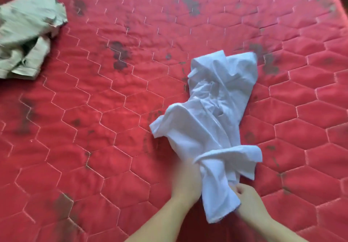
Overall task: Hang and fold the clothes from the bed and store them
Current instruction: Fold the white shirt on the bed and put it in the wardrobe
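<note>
White garment crumpled on bed; left hand, right hand pinching near end.

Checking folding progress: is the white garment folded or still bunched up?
Still bunched up. The white garment lies crumpled and twisted on the red bed, with no flat, squared layers; both hands hold its near end.

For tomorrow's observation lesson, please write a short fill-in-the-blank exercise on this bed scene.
1. Both hands hold the crumpled ____ garment at its near end.
2. The rumpled beige garment lies at the far ____ of the bed.
3. The quilted bed cover is ____ with a hexagon stitch pattern.
4. The right hand ____ the cloth's edge.

Missing words: white; left; red; pinches
</note>
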`<state>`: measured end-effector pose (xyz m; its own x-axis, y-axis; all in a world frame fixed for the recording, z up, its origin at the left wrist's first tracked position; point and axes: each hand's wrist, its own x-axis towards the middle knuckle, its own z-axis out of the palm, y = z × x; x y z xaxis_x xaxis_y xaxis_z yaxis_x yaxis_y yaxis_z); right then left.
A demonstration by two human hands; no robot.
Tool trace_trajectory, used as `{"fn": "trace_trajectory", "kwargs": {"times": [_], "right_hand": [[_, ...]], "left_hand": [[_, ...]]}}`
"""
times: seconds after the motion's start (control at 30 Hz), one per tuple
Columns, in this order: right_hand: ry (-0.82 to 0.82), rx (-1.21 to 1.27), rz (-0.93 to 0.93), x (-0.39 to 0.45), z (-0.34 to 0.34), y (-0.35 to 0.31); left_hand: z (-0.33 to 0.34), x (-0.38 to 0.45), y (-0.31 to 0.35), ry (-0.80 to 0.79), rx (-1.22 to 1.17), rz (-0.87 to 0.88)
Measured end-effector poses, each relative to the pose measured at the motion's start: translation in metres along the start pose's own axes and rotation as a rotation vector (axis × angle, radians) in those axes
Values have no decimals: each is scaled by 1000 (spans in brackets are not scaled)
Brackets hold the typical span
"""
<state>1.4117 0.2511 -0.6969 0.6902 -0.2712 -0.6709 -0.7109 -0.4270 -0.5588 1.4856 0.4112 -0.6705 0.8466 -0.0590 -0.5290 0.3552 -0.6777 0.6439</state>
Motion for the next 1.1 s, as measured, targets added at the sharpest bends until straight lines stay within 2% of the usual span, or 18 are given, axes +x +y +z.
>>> {"fn": "trace_trajectory", "kwargs": {"times": [0.07,0.2,0.33,0.43,0.6,0.8,0.87,0.93,1.07,1.1], "right_hand": [[-93,16,8,-29,-4,-10],[-76,58,192,-76,-31,-53],[-178,310,171,-145,-108,-138],[-180,526,23,-194,-186,-209],[-161,667,-188,-279,-289,-280],[54,1004,-488,-390,-395,-344],[26,908,-558,-408,-406,-344],[-47,628,-606,-421,-397,-334],[-247,104,-797,-440,-323,-306],[-239,12,-815,-437,-303,-301]], "left_hand": [[-19,-18,12,7,-125,-11],[-85,-48,59,0,-100,75],[-164,-80,127,88,-138,140],[-211,-120,183,137,-182,201],[-275,-201,282,142,-212,292],[-351,-312,401,279,-425,560],[-367,-340,425,299,-519,613],[-371,-361,444,306,-614,646],[-348,-390,473,388,-607,714],[-339,-395,478,418,-622,735]]}}
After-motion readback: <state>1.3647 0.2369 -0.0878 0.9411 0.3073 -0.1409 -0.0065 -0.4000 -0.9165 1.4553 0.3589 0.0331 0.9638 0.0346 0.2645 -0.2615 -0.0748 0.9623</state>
